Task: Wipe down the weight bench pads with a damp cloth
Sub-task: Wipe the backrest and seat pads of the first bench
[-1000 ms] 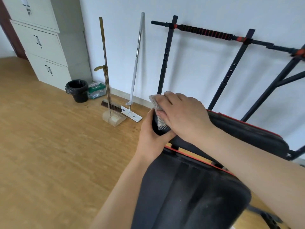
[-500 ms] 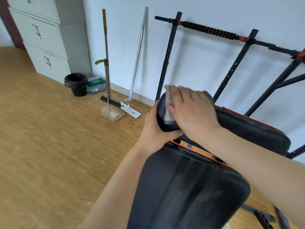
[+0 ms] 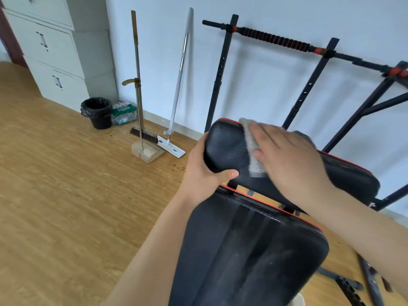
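Note:
The black bench has two pads with red piping. The raised back pad [image 3: 227, 149] stretches to the right, and the seat pad [image 3: 247, 250] lies nearer me. My left hand [image 3: 203, 173] grips the back pad's near-left end, thumb across its face. My right hand [image 3: 289, 157] lies flat with straight fingers on a grey cloth [image 3: 252, 149], pressing it against the back pad. Most of the cloth is hidden under that hand.
A black rack with a red-and-black bar [image 3: 276, 40] stands against the wall behind the bench. A broom with dustpan [image 3: 141, 138], a flat mop [image 3: 174, 129], a lined bin [image 3: 98, 113] and a cabinet [image 3: 55, 51] stand at left. Bench legs [image 3: 353, 286] spread over the wood floor.
My right hand and the cloth slid rightward from the pad's end onto its face. The left hand kept its grip, thumb now showing.

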